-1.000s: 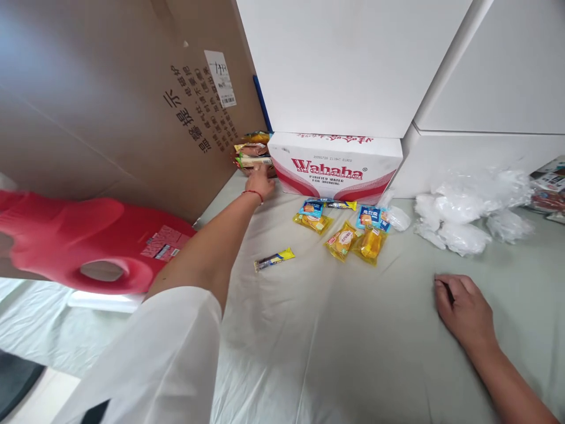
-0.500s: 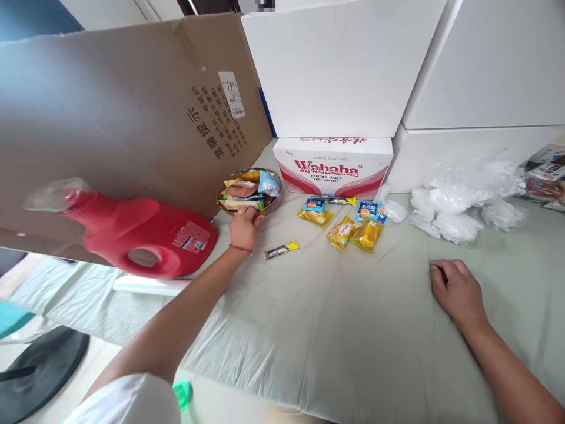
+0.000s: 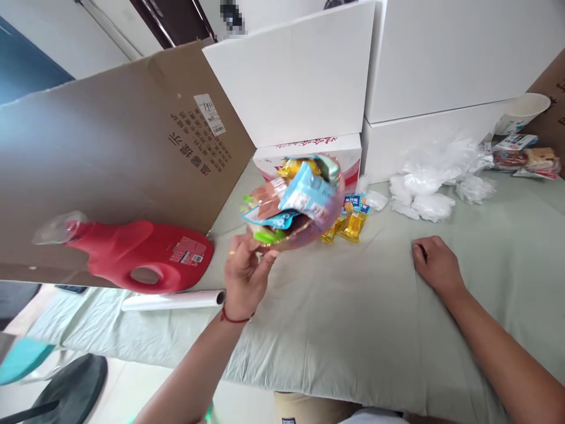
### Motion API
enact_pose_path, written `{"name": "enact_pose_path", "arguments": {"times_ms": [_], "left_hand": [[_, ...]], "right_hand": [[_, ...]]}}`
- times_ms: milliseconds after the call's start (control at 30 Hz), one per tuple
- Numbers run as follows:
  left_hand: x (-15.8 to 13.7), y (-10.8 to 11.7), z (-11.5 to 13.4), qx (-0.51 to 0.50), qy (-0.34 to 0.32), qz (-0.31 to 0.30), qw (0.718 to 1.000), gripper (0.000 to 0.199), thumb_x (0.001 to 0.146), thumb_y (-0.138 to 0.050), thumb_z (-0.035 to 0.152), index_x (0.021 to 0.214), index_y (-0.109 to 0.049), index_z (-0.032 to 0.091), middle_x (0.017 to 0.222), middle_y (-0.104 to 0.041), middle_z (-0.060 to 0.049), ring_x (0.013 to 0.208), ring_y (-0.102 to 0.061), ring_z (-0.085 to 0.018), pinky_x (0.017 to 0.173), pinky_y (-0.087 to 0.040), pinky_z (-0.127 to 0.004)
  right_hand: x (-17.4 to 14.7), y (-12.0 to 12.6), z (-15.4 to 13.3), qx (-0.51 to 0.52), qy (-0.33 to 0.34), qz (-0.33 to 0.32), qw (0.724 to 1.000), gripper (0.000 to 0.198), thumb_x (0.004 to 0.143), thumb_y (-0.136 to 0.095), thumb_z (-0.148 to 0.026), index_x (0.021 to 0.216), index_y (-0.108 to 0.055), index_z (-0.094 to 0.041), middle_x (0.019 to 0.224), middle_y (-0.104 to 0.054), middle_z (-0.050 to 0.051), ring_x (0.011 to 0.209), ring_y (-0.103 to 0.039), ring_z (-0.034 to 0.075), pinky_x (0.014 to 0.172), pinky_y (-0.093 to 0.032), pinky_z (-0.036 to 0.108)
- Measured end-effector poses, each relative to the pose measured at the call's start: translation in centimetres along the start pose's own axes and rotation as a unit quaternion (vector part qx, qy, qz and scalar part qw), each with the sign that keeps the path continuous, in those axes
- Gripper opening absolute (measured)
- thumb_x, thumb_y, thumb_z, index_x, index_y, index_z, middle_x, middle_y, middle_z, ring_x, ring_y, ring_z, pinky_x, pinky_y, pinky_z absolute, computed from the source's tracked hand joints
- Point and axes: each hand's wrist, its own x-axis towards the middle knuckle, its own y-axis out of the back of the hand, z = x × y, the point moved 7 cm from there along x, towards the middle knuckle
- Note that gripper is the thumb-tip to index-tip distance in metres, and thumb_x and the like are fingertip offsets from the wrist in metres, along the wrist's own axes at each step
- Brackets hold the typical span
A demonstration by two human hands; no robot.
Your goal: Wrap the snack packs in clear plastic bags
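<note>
So the left hand [image 3: 245,271] has its thumb and fingers clamped on the near edge of a see-through pinkish bowl [image 3: 330,221], which sits just beyond those fingertips, tipped a bit and loaded with snack packs. Right above the thumb there's a green packet [image 3: 269,237], then a brown packet [image 3: 268,200] further up, with a light blue packet [image 3: 309,194] off to the right and a yellow packet [image 3: 300,168] at the far side. The bowl's pretty blurry, so I can't swear whether its base is clear of the cloth [image 3: 353,330]

The right hand [image 3: 439,265] is curled in a loose fist on the cloth, well apart from the bowl. Beyond its knuckles is a heap of clear plastic [image 3: 424,182], and left of its fingers lies a gold snack pack [image 3: 352,227]

Left of the left fingers: a red jug [image 3: 145,253] lying on its side, with a white roll [image 3: 174,301] just nearer, close to the wrist
</note>
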Motion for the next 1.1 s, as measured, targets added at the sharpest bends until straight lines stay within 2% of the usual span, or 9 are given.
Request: {"name": "enact_pose_path", "arguments": {"times_ms": [67, 200, 300, 433, 567, 833, 900, 1000, 1100], "left_hand": [[1.1, -3.7, -0.2, -0.206, 0.085, 0.02, 0.975, 0.033, 0.082, -0.075, 0.055, 0.092, -0.063, 0.026, 0.09, -0.061, -0.001, 0.079, -0.058, -0.015, 0.073, -0.05, -0.028], [2.4, -12.2, -2.3, -0.488, 0.238, 0.047, 0.839, 0.039, 0.075, -0.085, 0.047, 0.078, -0.057, 0.02, 0.074, -0.054, 0.004, 0.063, -0.046, -0.008, 0.064, -0.043, -0.019], [1.9, -16.3, -4.6, -0.566, 0.362, 0.068, 0.737, 0.032, 0.087, -0.077, 0.031, 0.071, -0.052, 0.018, 0.058, -0.042, 0.008, 0.049, -0.028, -0.006, 0.054, -0.033, -0.019], [0.3, -17.8, -6.2, -0.592, 0.475, 0.093, 0.645, 0.04, 0.105, -0.047, 0.024, 0.065, -0.047, 0.017, 0.053, -0.039, 0.007, 0.047, -0.024, -0.008, 0.054, -0.031, -0.023], [-0.4, -17.7, -5.5, -0.618, 0.494, 0.074, 0.607, 0.044, 0.108, -0.029, 0.021, 0.072, -0.054, 0.016, 0.061, -0.052, 0.001, 0.053, -0.034, -0.01, 0.056, -0.033, -0.024], [-2.7, -18.9, -1.9, -0.64, 0.481, 0.006, 0.6, 0.035, 0.103, -0.034, 0.014, 0.089, -0.066, 0.016, 0.087, -0.067, -0.006, 0.067, -0.051, -0.012, 0.058, -0.041, -0.024], [-4.9, -20.4, -0.5, -0.644, 0.499, -0.029, 0.578, 0.031, 0.102, -0.039, 0.015, 0.09, -0.068, 0.017, 0.089, -0.068, -0.006, 0.073, -0.057, -0.013, 0.066, -0.048, -0.026], [-8.4, -23.3, 1.8, -0.681, 0.495, -0.097, 0.531, 0.021, 0.099, -0.05, 0.018, 0.099, -0.071, 0.017, 0.092, -0.069, -0.004, 0.081, -0.062, -0.014, 0.08, -0.052, -0.028], [-12.0, -26.1, 3.5, -0.679, 0.512, -0.184, 0.493, 0.018, 0.094, -0.061, 0.026, 0.105, -0.071, 0.016, 0.104, -0.071, -0.008, 0.099, -0.066, -0.018, 0.094, -0.052, -0.032]], "right_hand": [[0.0, -0.1, 0.1, 0.002, -0.001, -0.001, 1.0, 0.021, 0.091, -0.049, -0.029, 0.09, -0.068, -0.02, 0.087, -0.061, 0.007, 0.077, -0.059, 0.022, 0.068, -0.045, 0.033], [-0.1, 0.0, 0.0, 0.016, -0.001, 0.006, 1.0, 0.02, 0.092, -0.049, -0.027, 0.089, -0.067, -0.02, 0.087, -0.061, 0.007, 0.078, -0.059, 0.022, 0.068, -0.044, 0.032], [-0.1, 0.3, -0.3, 0.029, 0.005, 0.015, 0.999, 0.019, 0.092, -0.048, -0.024, 0.088, -0.066, -0.02, 0.087, -0.061, 0.007, 0.08, -0.059, 0.022, 0.071, -0.044, 0.033], [0.0, 0.3, -0.3, 0.04, 0.002, 0.01, 0.999, 0.019, 0.093, -0.048, -0.024, 0.085, -0.065, -0.02, 0.085, -0.06, 0.007, 0.076, -0.058, 0.021, 0.071, -0.044, 0.033], [0.0, 0.2, -0.1, 0.048, -0.005, 0.005, 0.999, 0.019, 0.093, -0.048, -0.026, 0.086, -0.065, -0.02, 0.086, -0.06, 0.007, 0.076, -0.058, 0.021, 0.071, -0.044, 0.033], [0.2, 1.7, 0.4, 0.158, -0.085, 0.004, 0.984, 0.022, 0.091, -0.054, -0.035, 0.088, -0.071, -0.022, 0.09, -0.065, 0.006, 0.078, -0.059, 0.021, 0.074, -0.046, 0.036], [-0.3, 3.4, 0.1, 0.28, -0.115, 0.006, 0.953, 0.024, 0.09, -0.061, -0.045, 0.098, -0.074, -0.025, 0.096, -0.067, 0.005, 0.078, -0.059, 0.02, 0.075, -0.047, 0.036], [-2.3, 5.5, -2.2, 0.512, -0.108, -0.081, 0.848, 0.056, 0.076, -0.078, -0.062, 0.124, -0.069, -0.034, 0.096, -0.068, 0.004, 0.068, -0.057, 0.018, 0.063, -0.048, 0.034], [-6.2, 7.2, -5.0, 0.629, -0.122, -0.146, 0.754, 0.045, 0.069, -0.088, -0.055, 0.106, -0.076, -0.035, 0.062, -0.06, -0.002, 0.049, -0.048, 0.014, 0.05, -0.046, 0.031]]}}
